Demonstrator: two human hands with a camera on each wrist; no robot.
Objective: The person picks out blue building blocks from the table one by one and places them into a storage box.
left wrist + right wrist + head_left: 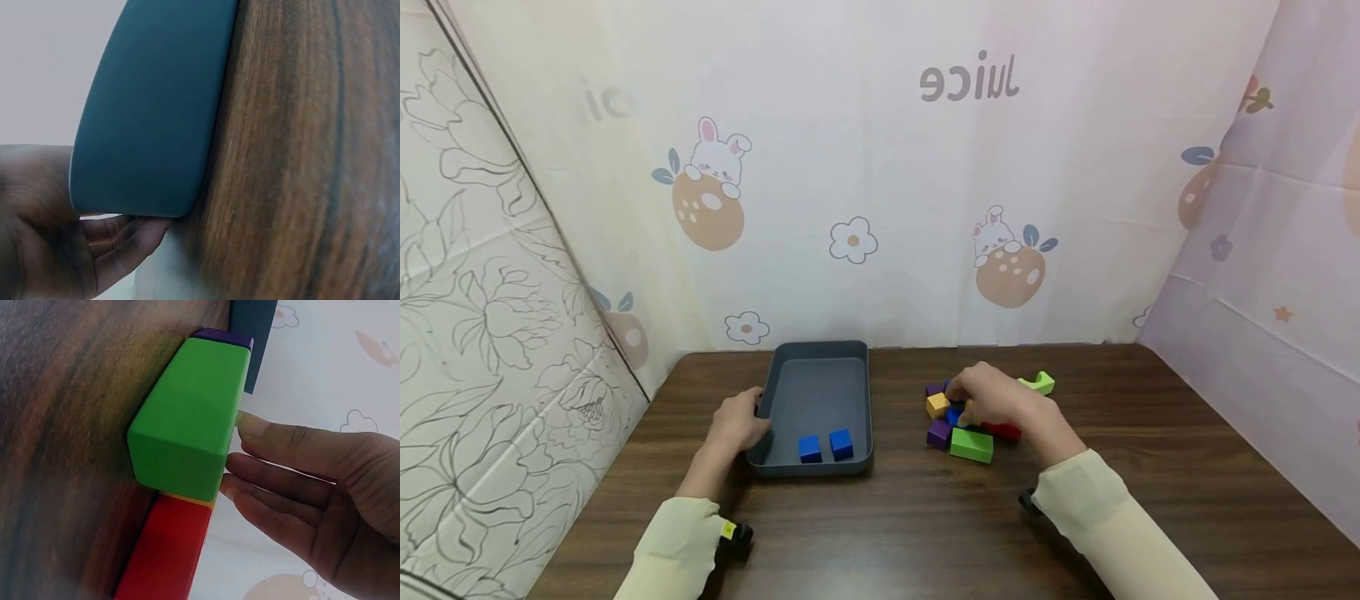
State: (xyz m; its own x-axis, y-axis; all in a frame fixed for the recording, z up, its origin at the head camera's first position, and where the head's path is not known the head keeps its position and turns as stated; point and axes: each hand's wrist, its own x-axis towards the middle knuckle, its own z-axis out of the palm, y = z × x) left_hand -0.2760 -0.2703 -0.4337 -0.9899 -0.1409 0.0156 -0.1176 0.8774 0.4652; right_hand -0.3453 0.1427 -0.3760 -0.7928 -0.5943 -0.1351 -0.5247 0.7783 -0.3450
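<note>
At the tray's left side, my left hand (739,423) grips the wall of the grey tray (820,392). In the left wrist view the fingers (134,250) bend round the tray's end. Two blue cubes (809,449) lie inside the tray near its front. My right hand (996,398) reaches over a pile of coloured blocks, nearest a blue block (954,417). Around it are a yellow block (937,406), a purple block (938,433), a long green block (972,445) and a red block (1003,431). The right fingertips are partly hidden behind the green block in the right wrist view.
A light-green curved block (1039,383) lies behind the right hand. Brown wooden table (887,533) runs under everything. A printed curtain (865,167) hangs along the table's back edge, with more patterned cloth at both sides.
</note>
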